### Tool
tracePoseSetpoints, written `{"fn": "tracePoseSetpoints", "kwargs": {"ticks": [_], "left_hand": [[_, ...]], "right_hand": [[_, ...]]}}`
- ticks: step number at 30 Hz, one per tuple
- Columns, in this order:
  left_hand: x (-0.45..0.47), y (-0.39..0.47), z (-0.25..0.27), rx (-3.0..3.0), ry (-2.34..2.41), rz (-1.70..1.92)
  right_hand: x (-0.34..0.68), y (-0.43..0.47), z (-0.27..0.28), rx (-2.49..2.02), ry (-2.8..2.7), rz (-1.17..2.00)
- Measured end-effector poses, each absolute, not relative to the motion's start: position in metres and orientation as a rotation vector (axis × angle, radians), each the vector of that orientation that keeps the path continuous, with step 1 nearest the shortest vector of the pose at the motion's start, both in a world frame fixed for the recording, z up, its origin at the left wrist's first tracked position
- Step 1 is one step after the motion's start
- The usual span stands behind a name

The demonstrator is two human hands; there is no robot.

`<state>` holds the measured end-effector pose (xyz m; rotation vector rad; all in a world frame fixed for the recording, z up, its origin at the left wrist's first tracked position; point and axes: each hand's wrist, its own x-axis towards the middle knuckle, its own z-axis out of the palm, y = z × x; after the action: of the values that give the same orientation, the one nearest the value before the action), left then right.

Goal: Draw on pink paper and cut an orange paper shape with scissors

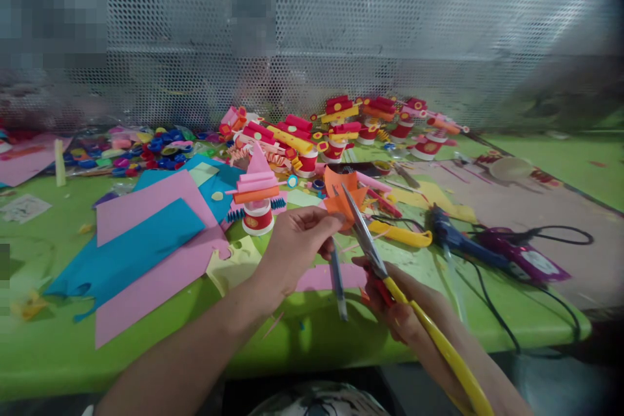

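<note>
The scissors (396,290) have smooth, shiny metal blades (371,248) and a yellow handle (451,346) that looks like slick plastic, while the orange paper (341,182) at their tips is matt. Left of the scissors lie dull, flat blue paper (141,257) and pink paper (141,205); right of them, the glue gun (465,246) looks like hard blue plastic. Beyond the scissors stands a perforated, faintly gleaming metal panel (365,19), and beneath them the green table (49,351) looks smooth, with a soft sheen.

The hand-held paper (338,183) is orange, the scissors (371,251) silver and yellow, the table (49,351) green.
</note>
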<state>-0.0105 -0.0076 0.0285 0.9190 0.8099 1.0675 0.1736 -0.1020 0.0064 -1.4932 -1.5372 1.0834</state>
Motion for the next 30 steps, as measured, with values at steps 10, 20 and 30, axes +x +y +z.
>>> {"fn": "tracePoseSetpoints", "kwargs": {"ticks": [10,20,30], "left_hand": [[-0.012,-0.005,0.026,0.952,0.812,1.029],[-0.015,-0.002,0.025,1.041,0.776,0.998],[-0.022,-0.001,0.033,1.141,0.767,0.945]], "right_hand": [[0.178,-0.101,0.007,-1.462,-1.586,1.099],[0.186,-0.104,0.002,-1.462,-1.559,1.169],[0.186,-0.111,0.007,-1.51,-1.491,1.151]]}}
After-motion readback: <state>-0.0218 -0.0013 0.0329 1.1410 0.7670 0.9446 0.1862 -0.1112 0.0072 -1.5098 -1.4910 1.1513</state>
